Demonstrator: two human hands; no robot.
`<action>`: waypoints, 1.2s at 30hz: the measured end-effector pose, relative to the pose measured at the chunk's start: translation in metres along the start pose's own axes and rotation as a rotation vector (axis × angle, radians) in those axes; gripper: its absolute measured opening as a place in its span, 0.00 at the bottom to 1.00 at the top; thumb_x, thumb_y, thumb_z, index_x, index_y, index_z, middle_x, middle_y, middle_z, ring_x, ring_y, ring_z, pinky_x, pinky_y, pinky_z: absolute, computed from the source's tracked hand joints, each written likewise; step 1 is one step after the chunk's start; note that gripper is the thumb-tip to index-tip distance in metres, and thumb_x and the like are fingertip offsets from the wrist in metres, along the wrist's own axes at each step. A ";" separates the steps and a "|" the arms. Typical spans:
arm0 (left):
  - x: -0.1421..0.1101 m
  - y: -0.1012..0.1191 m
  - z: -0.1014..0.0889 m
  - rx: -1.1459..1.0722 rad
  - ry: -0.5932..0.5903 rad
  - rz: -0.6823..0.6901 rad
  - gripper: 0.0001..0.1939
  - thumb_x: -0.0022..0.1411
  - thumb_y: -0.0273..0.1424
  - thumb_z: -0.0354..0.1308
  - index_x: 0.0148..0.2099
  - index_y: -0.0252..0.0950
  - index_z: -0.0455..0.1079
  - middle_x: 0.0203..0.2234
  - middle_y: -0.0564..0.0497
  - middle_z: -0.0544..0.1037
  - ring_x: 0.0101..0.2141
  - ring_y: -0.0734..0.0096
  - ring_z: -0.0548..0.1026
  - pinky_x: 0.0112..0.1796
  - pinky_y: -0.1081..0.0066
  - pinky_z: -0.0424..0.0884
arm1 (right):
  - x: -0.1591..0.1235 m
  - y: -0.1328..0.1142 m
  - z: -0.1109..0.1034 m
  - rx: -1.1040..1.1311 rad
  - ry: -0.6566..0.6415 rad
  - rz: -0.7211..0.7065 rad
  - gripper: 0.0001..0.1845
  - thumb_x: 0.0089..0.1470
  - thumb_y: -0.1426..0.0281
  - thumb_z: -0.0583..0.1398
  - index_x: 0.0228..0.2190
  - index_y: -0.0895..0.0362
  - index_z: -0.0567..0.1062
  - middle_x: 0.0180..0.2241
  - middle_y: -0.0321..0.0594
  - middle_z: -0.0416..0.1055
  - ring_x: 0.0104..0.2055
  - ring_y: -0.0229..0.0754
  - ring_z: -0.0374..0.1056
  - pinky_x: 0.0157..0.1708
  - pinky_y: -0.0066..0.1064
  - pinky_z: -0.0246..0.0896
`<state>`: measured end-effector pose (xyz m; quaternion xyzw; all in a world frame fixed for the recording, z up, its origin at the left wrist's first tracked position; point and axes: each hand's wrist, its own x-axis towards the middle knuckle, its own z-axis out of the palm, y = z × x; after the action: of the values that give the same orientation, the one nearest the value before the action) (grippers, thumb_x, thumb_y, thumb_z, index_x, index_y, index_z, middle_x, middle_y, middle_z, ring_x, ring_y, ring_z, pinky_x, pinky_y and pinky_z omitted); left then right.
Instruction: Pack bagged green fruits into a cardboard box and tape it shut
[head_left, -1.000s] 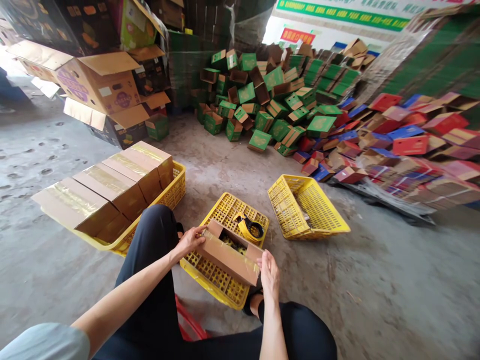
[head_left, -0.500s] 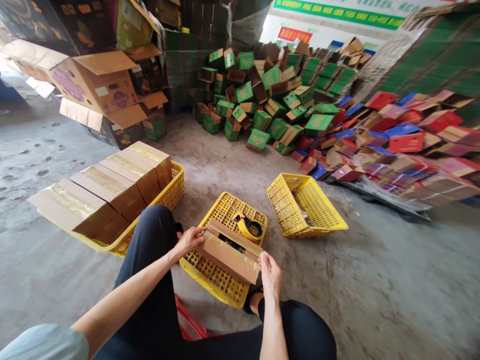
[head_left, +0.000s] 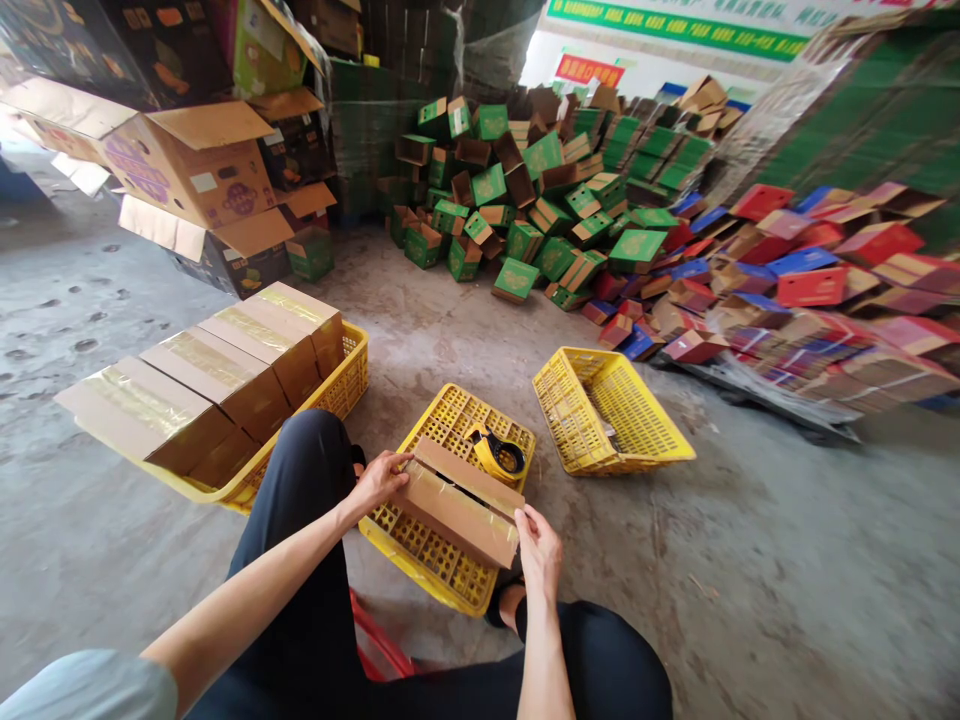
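Note:
A brown cardboard box rests on an upturned yellow plastic crate between my knees. Its two long top flaps lie nearly level, with a narrow dark slit between them. My left hand pinches the box's left end, fingertips at the flap corner. At the opposite end, my right hand has its thumb and fingers closed on the corner of the far flap. Just beyond the box, a yellow tape dispenser with a black hub lies on the crate, touched by neither hand.
Left of my knee, a long yellow crate carries several taped cardboard boxes. Another yellow crate sits tilted at right. Farther off are heaps of green cartons and red-and-blue cartons, plus stacked open cartons.
The far flap has folded down toward the near one, narrowing the dark gap between them. My right hand has moved very slightly with it; my left hand stays in place.

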<state>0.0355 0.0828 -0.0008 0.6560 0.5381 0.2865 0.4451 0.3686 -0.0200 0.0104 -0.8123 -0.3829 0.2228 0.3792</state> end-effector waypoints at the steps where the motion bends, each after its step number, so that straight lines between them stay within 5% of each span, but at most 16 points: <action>1: 0.001 -0.001 0.001 0.000 0.003 -0.007 0.25 0.59 0.26 0.60 0.59 0.36 0.79 0.43 0.47 0.78 0.40 0.64 0.78 0.45 0.68 0.72 | 0.000 0.000 0.000 -0.007 -0.001 -0.005 0.41 0.48 0.42 0.59 0.47 0.64 0.83 0.40 0.57 0.84 0.42 0.57 0.80 0.45 0.41 0.71; 16: 0.001 -0.006 0.004 -0.046 0.014 -0.007 0.31 0.57 0.25 0.60 0.64 0.37 0.73 0.47 0.46 0.78 0.38 0.68 0.77 0.45 0.68 0.74 | -0.003 -0.001 0.004 -0.146 0.022 -0.052 0.33 0.51 0.49 0.59 0.45 0.62 0.84 0.38 0.54 0.84 0.40 0.55 0.80 0.43 0.39 0.70; 36: -0.004 -0.017 0.010 0.098 -0.018 0.138 0.26 0.65 0.35 0.55 0.63 0.35 0.74 0.48 0.44 0.77 0.39 0.63 0.79 0.45 0.66 0.75 | -0.007 0.006 0.010 -0.207 0.106 -0.114 0.22 0.50 0.56 0.61 0.39 0.58 0.84 0.33 0.44 0.79 0.33 0.47 0.76 0.42 0.36 0.69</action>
<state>0.0354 0.0764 -0.0196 0.7150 0.5010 0.2841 0.3963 0.3606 -0.0243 0.0002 -0.8345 -0.4289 0.1168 0.3254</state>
